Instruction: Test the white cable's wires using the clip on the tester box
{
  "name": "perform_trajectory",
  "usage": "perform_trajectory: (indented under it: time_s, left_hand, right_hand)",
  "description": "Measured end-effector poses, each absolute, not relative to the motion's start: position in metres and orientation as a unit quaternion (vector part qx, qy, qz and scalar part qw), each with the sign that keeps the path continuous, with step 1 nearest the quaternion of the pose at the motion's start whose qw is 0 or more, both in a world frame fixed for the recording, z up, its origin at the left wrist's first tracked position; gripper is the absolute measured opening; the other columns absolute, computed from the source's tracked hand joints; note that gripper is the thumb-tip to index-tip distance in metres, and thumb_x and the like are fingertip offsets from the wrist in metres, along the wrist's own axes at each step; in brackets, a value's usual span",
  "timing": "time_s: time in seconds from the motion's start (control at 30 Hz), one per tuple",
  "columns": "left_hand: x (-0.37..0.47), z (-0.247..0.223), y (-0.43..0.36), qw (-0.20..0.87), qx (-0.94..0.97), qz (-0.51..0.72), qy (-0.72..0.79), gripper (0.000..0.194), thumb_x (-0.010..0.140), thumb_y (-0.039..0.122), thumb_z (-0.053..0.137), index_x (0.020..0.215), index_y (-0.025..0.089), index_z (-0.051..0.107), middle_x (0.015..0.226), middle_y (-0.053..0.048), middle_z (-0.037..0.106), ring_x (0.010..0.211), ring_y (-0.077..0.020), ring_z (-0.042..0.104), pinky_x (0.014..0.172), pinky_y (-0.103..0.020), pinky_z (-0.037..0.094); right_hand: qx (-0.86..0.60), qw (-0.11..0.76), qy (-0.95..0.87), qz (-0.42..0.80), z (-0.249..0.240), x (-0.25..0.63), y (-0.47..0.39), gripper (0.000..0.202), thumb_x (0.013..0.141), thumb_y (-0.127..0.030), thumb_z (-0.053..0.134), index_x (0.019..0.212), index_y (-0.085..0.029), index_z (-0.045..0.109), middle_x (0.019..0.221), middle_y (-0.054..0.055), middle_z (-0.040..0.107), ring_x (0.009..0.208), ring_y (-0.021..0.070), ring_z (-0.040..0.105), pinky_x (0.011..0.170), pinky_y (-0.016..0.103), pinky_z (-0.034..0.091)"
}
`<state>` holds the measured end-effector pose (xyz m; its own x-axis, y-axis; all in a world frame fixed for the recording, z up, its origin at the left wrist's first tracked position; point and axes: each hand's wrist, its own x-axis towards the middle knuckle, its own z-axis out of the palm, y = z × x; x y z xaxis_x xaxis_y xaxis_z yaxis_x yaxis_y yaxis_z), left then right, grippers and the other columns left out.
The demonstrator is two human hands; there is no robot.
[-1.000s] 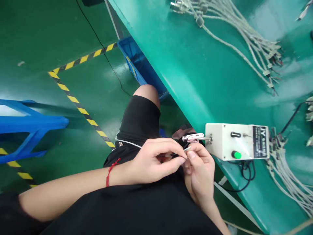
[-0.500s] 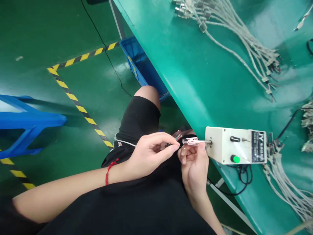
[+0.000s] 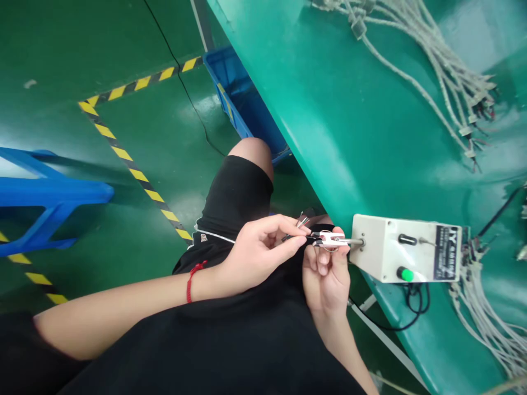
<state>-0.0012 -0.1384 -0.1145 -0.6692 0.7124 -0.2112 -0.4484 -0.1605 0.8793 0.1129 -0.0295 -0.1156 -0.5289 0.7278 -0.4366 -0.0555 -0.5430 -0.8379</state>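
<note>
My left hand [image 3: 269,247] pinches thin wires [image 3: 303,222] between thumb and fingertips; their loose ends fan out past the fingers. One dark strand reaches toward the clip. The white clip [image 3: 329,240] with dark jaw tips sits on the metal shaft [image 3: 354,242] of a white box-shaped machine [image 3: 405,249]. Thumb and index finger of my right hand [image 3: 328,280] grip the clip from both sides, close to the shaft, and its jaws stand apart. The other right fingers curl below it. Whether the strand lies between the jaws is too small to tell.
The machine, with a green button [image 3: 405,274], stands at the edge of the green table [image 3: 329,137]. Bundles of white cables [image 3: 432,49] lie on it. A blue bin [image 3: 230,82] is beneath the left edge; a blue stool [image 3: 53,192] stands on the floor.
The clip's jaws have spread apart under my right thumb and finger. My left hand has moved slightly right with the wires, closer to the clip. The camera view has shifted a little.
</note>
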Motion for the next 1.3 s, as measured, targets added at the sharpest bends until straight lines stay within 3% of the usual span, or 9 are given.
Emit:
perform_trajectory:
  time_s: [0.2,0.7,0.87,0.97,1.07,1.17,1.3]
  left_hand:
    - [-0.001,-0.118,-0.133,0.405,0.131,0.751,0.506,0.002,0.092,0.015,0.075,0.094,0.016,0.075,0.113,-0.01,0.078,0.106,-0.0198,0.074,0.093,-0.031,0.06]
    - [0.0,-0.116,-0.129,0.395,0.125,0.736,0.536,0.002,0.091,0.016,0.075,0.09,0.015,0.075,0.105,-0.01,0.079,0.095,-0.0198,0.074,0.081,-0.03,0.06]
    - [0.001,-0.113,-0.129,0.406,0.117,0.737,0.527,0.003,0.091,0.017,0.075,0.089,0.015,0.074,0.103,-0.01,0.078,0.093,-0.0192,0.074,0.078,-0.028,0.059]
    - [0.001,-0.112,-0.13,0.411,0.111,0.725,0.541,0.007,0.091,0.021,0.076,0.089,0.015,0.074,0.102,-0.011,0.078,0.09,-0.0195,0.073,0.073,-0.028,0.057]
    - [0.001,-0.115,-0.134,0.419,0.13,0.693,0.572,0.012,0.092,0.027,0.075,0.092,0.015,0.075,0.092,-0.009,0.076,0.077,-0.0164,0.068,0.063,-0.026,0.052]
    - [0.002,-0.12,-0.138,0.421,0.147,0.671,0.592,0.014,0.094,0.03,0.074,0.096,0.016,0.076,0.082,-0.006,0.073,0.067,-0.0138,0.062,0.057,-0.025,0.048]
    - [0.002,-0.122,-0.139,0.414,0.154,0.665,0.602,0.015,0.094,0.031,0.073,0.095,0.016,0.075,0.082,-0.006,0.072,0.067,-0.0141,0.062,0.058,-0.025,0.048]
  right_hand:
    - [-0.414,0.237,-0.427,0.768,-0.119,0.115,-0.028,0.029,0.095,-0.055,0.066,0.114,-0.033,0.067,0.059,-0.009,0.028,0.051,0.0122,0.017,0.05,0.028,0.022]
    - [-0.396,0.228,-0.417,0.786,-0.122,0.116,-0.026,0.032,0.095,-0.058,0.066,0.117,-0.035,0.067,0.058,-0.01,0.032,0.047,0.0104,0.016,0.047,0.027,0.021]
    - [-0.4,0.175,-0.432,0.789,-0.11,0.126,-0.026,0.04,0.097,-0.059,0.062,0.127,-0.033,0.067,0.072,-0.005,0.054,0.048,0.0081,0.032,0.05,0.026,0.033]
    - [-0.424,0.151,-0.575,0.683,-0.097,0.145,-0.032,0.032,0.098,-0.046,0.065,0.122,-0.027,0.073,0.083,0.003,0.07,0.056,0.0119,0.053,0.056,0.03,0.044]
    - [-0.455,0.3,-0.726,0.419,-0.09,0.167,-0.034,0.034,0.089,-0.026,0.078,0.123,-0.025,0.076,0.087,0.006,0.073,0.067,0.0184,0.064,0.062,0.036,0.051]
    - [-0.45,0.431,-0.758,0.195,-0.094,0.179,-0.026,0.049,0.085,-0.022,0.079,0.134,-0.023,0.071,0.091,0.008,0.072,0.067,0.0222,0.064,0.06,0.041,0.052]
    - [-0.448,0.433,-0.769,0.142,-0.102,0.18,-0.012,0.046,0.087,-0.027,0.077,0.132,-0.019,0.073,0.094,0.014,0.075,0.065,0.0251,0.065,0.058,0.044,0.053]
